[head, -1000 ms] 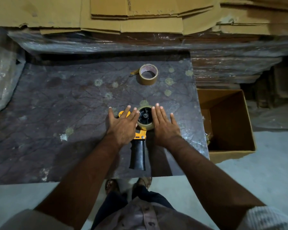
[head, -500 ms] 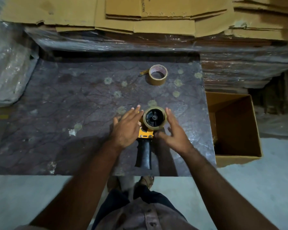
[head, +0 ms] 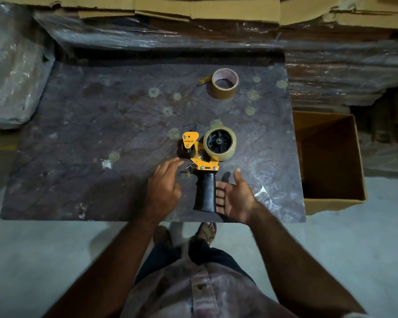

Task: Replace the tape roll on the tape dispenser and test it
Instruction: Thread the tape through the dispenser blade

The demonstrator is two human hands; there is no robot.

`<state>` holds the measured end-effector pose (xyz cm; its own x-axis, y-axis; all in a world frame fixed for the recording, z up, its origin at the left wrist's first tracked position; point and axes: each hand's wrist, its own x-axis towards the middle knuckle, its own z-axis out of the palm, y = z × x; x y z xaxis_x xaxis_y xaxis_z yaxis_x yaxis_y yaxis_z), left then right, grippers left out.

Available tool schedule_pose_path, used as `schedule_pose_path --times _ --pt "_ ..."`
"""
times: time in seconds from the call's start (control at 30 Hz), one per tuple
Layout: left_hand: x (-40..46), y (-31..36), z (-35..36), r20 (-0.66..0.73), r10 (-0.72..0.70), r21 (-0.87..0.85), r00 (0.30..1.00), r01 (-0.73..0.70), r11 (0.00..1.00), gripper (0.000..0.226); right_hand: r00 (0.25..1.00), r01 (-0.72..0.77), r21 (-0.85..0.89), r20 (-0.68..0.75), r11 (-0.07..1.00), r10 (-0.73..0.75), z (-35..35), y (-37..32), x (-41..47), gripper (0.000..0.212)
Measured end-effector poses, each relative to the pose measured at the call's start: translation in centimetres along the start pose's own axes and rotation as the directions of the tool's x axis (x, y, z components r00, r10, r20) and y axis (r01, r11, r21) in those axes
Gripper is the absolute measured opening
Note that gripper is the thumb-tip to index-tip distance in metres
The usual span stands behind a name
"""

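Observation:
An orange tape dispenser (head: pixel 199 154) with a black handle lies flat on the dark stone table (head: pixel 101 138), handle toward me. A pale, nearly clear tape roll (head: pixel 220 143) sits on its black hub. A brown tape roll (head: pixel 224 83) with a loose tab lies farther back on the table. My left hand (head: pixel 164 187) hovers just left of the handle, fingers apart, fingertips near the dispenser's frame. My right hand (head: pixel 236 196) is open, palm turned toward the handle's right side, fingers beside it. Neither hand grips anything.
An open cardboard box (head: pixel 331 161) stands on the floor to the right of the table. Flattened cardboard (head: pixel 216 8) and plastic-wrapped stacks (head: pixel 331 72) line the back. A plastic-covered bundle (head: pixel 12 65) sits at the left. My feet are under the table's near edge.
Both hands have drawn back from the roll and frame toward the handle. The dispenser's orange front, covered before by my left hand, is now exposed.

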<state>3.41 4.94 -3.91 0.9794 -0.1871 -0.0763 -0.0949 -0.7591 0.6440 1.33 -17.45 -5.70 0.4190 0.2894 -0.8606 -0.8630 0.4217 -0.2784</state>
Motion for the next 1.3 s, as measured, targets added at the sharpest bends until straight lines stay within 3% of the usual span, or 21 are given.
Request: schedule_pose_path --times 0.13,0.27,0.33,0.47,0.63,0.77,0.93,1.13,1.3 --pt "-1.5 -1.2 -1.5 0.033 0.005 0.027 0.999 -0.006 1.0 0.071 0.996 -0.005 0.153 0.084 0.988 -0.008 1.0 0.5 1.8 0.113" --pt "-4.1 -2.4 -3.1 0.008 -0.023 0.028 1.0 0.023 0.999 0.063 0.978 -0.043 0.266 0.21 0.963 -0.014 1.5 0.6 3.3 0.111" --pt "-5.3 -2.9 -3.7 0.004 -0.047 0.026 0.999 0.047 0.999 0.062 0.968 -0.042 0.294 0.249 0.955 -0.034 2.2 0.5 3.3 0.097" --pt "-6.2 -3.4 -5.0 -0.009 -0.072 -0.035 0.997 0.072 0.997 0.061 0.933 -0.032 0.344 0.348 0.939 -0.095 3.8 0.3 1.5 0.047" --pt "-4.6 -2.5 -6.9 -0.014 -0.092 -0.125 0.996 0.09 0.988 0.063 0.969 0.08 0.255 0.207 0.964 -0.135 5.4 0.2 -0.8 0.034" --pt "-2.8 -1.6 -9.0 0.028 -0.013 -0.21 1.0 0.019 0.977 0.062 0.978 0.186 0.031 0.085 0.982 -0.188 7.8 0.6 -3.4 0.019" --pt "-0.1 0.1 -13.4 -0.055 0.142 -0.174 0.988 -0.15 0.973 0.056 0.938 0.345 -0.057 0.02 0.937 -0.345 12.5 1.5 -6.8 0.026" --pt "1.5 2.0 -18.6 -0.246 0.319 -0.141 0.915 -0.36 0.922 0.045 0.892 0.452 -0.046 0.014 0.891 -0.452 18.6 2.5 -10.0 0.021" --pt "2.7 4.6 -22.1 -0.213 0.382 0.037 0.899 -0.384 0.923 0.041 0.861 0.494 -0.1 -0.087 0.864 -0.502 22.6 2.9 -11.6 0.023"
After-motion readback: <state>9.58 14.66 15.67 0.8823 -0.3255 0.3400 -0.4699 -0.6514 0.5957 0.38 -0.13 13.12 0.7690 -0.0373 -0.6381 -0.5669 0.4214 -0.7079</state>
